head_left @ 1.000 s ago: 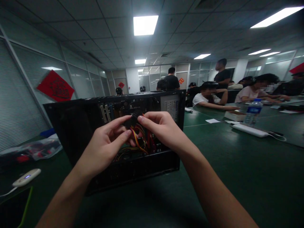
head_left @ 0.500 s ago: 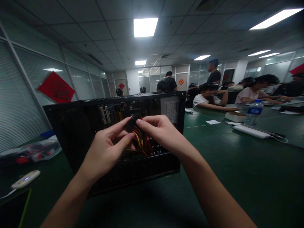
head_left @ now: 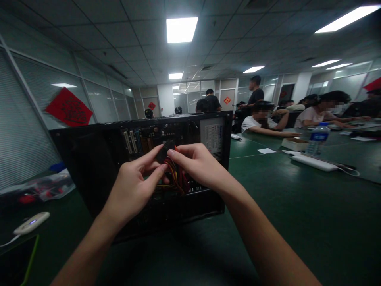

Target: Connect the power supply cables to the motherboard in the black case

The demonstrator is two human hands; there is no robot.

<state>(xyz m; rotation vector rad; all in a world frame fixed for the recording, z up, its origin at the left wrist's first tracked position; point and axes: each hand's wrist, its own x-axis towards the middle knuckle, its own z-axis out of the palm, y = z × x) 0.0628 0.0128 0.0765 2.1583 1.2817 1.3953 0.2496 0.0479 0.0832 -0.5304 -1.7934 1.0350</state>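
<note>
An open black computer case [head_left: 86, 167] stands on the green table, its inside facing me. In front of its opening, my left hand [head_left: 133, 182] pinches a black power cable connector [head_left: 161, 154] between thumb and fingers. My right hand [head_left: 196, 163] grips the same connector from the right, its thumb on the upper part. Red, yellow and black wires [head_left: 177, 178] hang from the connector down into the case. Behind the hands, expansion slots [head_left: 131, 142] and a silver power supply with a label [head_left: 213, 139] show. My fingers partly cover the connector.
At the left lie a plastic bag [head_left: 56, 186], a white device with a lit display [head_left: 32, 223] and a green-edged dark object [head_left: 20, 258]. A water bottle [head_left: 318, 139], an open box [head_left: 294, 143] and a white power bank [head_left: 314, 163] stand right. Several people sit or stand beyond.
Both hands keep hold of the connector and have shifted only slightly. The wires have swung a little left. A standing person in the background has moved left.
</note>
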